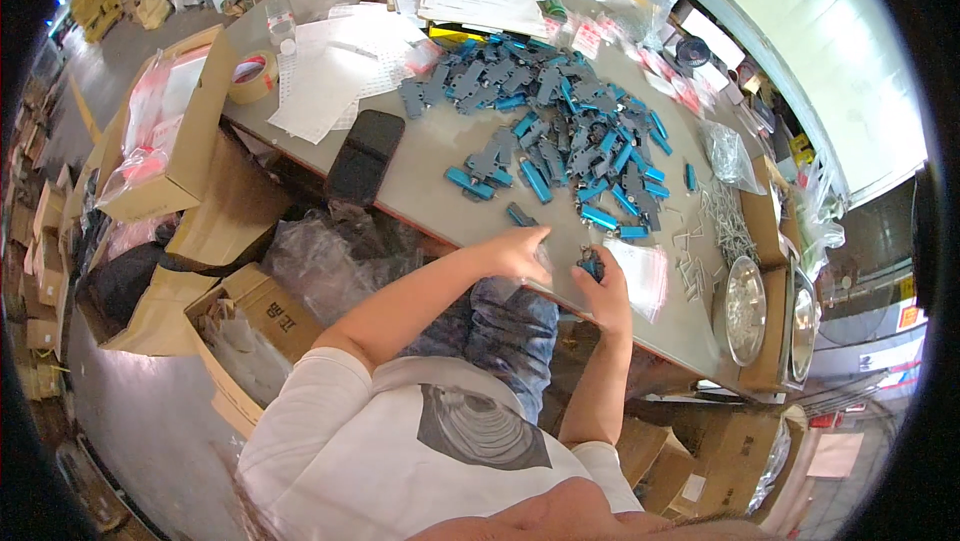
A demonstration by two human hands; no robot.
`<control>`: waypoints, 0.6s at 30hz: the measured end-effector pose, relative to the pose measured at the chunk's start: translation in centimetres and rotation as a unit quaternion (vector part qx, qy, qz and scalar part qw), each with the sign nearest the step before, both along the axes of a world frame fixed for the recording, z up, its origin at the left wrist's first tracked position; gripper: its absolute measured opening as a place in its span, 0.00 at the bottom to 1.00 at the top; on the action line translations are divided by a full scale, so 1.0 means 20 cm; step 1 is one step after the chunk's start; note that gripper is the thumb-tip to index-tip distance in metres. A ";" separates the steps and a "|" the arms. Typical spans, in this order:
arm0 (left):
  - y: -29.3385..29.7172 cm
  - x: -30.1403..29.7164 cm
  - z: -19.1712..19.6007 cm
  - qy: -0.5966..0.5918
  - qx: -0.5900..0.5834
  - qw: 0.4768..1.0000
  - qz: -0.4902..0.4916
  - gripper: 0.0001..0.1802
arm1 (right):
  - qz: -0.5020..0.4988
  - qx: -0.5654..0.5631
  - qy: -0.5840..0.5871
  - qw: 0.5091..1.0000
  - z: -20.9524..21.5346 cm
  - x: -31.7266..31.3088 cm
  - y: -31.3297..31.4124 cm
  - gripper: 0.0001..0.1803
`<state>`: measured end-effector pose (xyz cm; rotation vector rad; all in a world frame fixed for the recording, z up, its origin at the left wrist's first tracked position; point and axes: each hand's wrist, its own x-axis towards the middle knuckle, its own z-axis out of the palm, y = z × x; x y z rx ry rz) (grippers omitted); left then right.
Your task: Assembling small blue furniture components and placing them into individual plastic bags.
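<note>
My right hand (606,290) is closed around a small blue-and-grey plastic part (591,264) at the near edge of the table. Just to its left, my left hand (514,254) has its fingers drawn together, with something pale and see-through by the fingertips that I cannot make out. A single grey-and-blue part (519,215) lies right beyond the left fingers. Ahead of both hands spreads a big heap of similar parts (560,131). Beside the right hand rests a stack of clear small bags (640,276) with red edges.
Loose metal pins (727,226) lie at the right, near a round metal dish (744,313). A black case (366,156), printed papers (335,66) and a tape roll (254,77) lie on the left. Cardboard boxes (175,126) flank the table (440,211).
</note>
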<state>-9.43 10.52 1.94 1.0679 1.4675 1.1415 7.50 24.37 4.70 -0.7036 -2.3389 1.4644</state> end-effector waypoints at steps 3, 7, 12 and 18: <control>-0.07 0.05 -0.03 -0.005 0.085 0.993 0.077 0.50 | -0.015 -0.107 0.048 0.993 0.06 0.03 -0.05 0.20; -0.12 0.21 0.04 -0.085 0.092 0.992 -0.002 0.50 | -0.003 -0.222 0.142 0.965 0.10 0.04 -0.16 0.24; -0.15 0.34 0.07 -0.261 0.156 0.952 0.032 0.48 | 0.075 -0.295 0.264 0.915 0.06 0.04 -0.25 0.22; -0.22 0.37 0.02 -0.305 0.103 0.947 0.018 0.47 | 0.070 -0.277 0.183 0.941 0.07 0.08 -0.32 0.22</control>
